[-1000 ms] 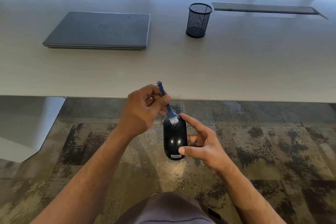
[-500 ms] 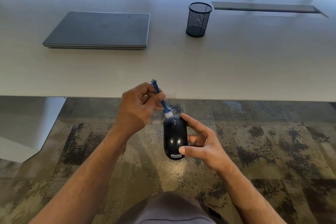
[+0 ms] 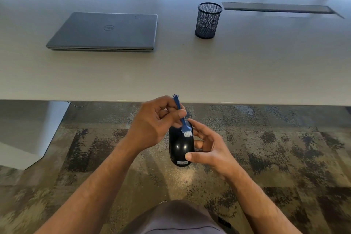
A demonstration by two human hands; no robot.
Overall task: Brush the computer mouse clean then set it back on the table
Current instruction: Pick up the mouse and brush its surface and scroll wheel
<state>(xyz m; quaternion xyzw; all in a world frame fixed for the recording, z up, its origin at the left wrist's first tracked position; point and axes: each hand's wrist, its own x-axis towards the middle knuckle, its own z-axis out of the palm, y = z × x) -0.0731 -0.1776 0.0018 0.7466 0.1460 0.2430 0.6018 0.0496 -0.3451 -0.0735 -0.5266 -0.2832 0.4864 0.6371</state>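
Below desk [image 3: 171, 74] near edge: mouse [image 3: 180, 146], glossy black, oval, white label at rear, held over floor.
Right grip [image 3: 209, 150]: grasps mouse.
Left grip [image 3: 153, 125]: pinches blue brush [image 3: 183, 121], white bristles on mouse.

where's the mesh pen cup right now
In the head view the mesh pen cup stands upright on the table, right of centre toward the far side, right of the closed laptop.

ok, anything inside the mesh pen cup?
Nothing shows inside the mesh pen cup: the weave is see-through and only its dark base appears. It stands alone on the table, right of the closed laptop. The very bottom is too dark to rule out something small.
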